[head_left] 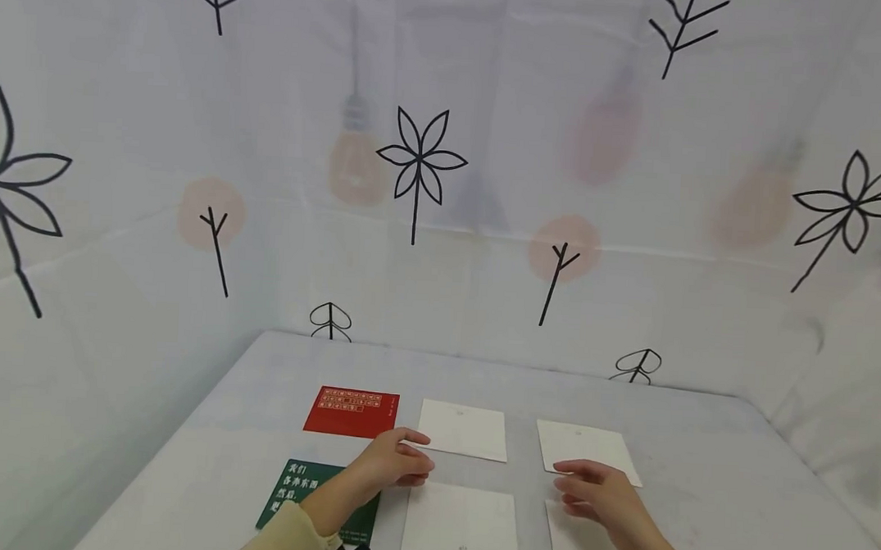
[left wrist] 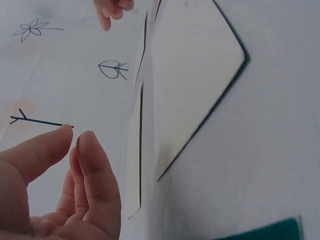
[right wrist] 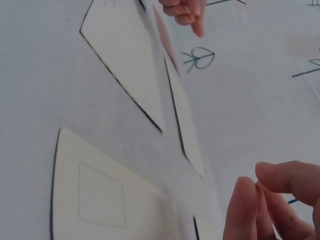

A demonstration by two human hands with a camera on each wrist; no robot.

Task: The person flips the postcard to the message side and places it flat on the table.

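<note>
A red card (head_left: 352,412) is lying printed side up at the left of the far row on the pale table (head_left: 697,483); that row is being completed by a far middle white card (head_left: 463,430) and a far right white card (head_left: 588,452). The near row is being made up of a green card (head_left: 302,481), its white lettering being partly covered by the left forearm (head_left: 338,500), then a near middle white card (head_left: 462,522) and a near right white card (head_left: 576,548). The left hand (head_left: 395,460) is being held among the four left and middle cards, fingers loosely bent, nothing being gripped. The right hand (head_left: 596,495) is being held over the near right white card, likewise relaxed and without a load; whether a card is being touched is not being shown clearly. As to progress, the laying-out in two rows of three is being judged complete: two coloured faces are being displayed, four cards are lying white side up. Whether anything is being left undone is not being settled by the views. Outermost, a pale yellow sleeve (head_left: 289,539) is being worn, and a backdrop (head_left: 440,283) with black plant drawings is being hung behind.
</note>
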